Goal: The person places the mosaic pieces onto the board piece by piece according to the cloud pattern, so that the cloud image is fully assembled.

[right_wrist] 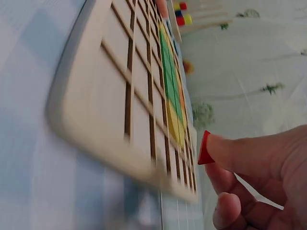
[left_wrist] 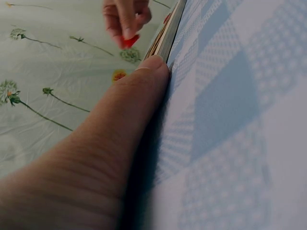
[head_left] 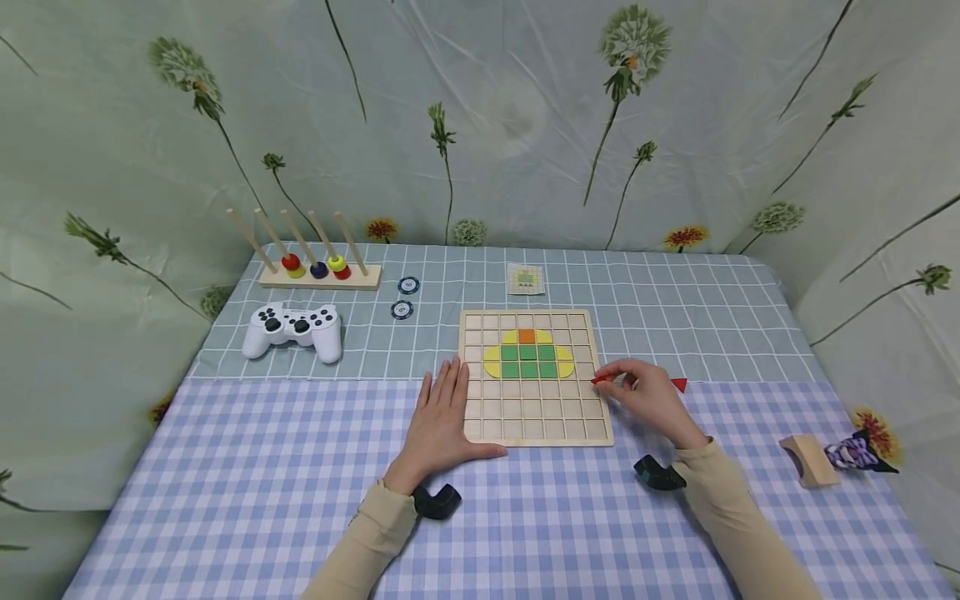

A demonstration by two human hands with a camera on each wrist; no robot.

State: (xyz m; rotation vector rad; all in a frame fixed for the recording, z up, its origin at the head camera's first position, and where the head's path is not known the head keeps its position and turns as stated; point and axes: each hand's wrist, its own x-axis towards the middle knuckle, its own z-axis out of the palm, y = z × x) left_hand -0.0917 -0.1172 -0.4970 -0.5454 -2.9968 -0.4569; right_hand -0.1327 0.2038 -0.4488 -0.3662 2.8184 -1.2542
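A wooden grid board (head_left: 525, 429) lies on the cloth, its upper middle cells filled with green tiles (head_left: 528, 369), yellow rounded pieces (head_left: 491, 362) and one orange tile (head_left: 527, 336). At the board's left edge my left hand (head_left: 442, 425) lies with straight fingers. Its thumb (left_wrist: 129, 96) reaches along the front edge. My right hand (head_left: 648, 396) is by the right edge and pinches a small red piece (right_wrist: 205, 148) between thumb and fingertips, just above the board's level. Another red piece (head_left: 679, 384), pointed in shape, shows just right of that hand.
Behind the board lies a small pattern card (head_left: 526, 279). To the left are a white game controller (head_left: 292, 331), a peg stand (head_left: 318, 282) with coloured beads and two round chips (head_left: 408, 285). A wooden arch block (head_left: 812, 460) and a purple patterned item (head_left: 855, 452) sit far right.
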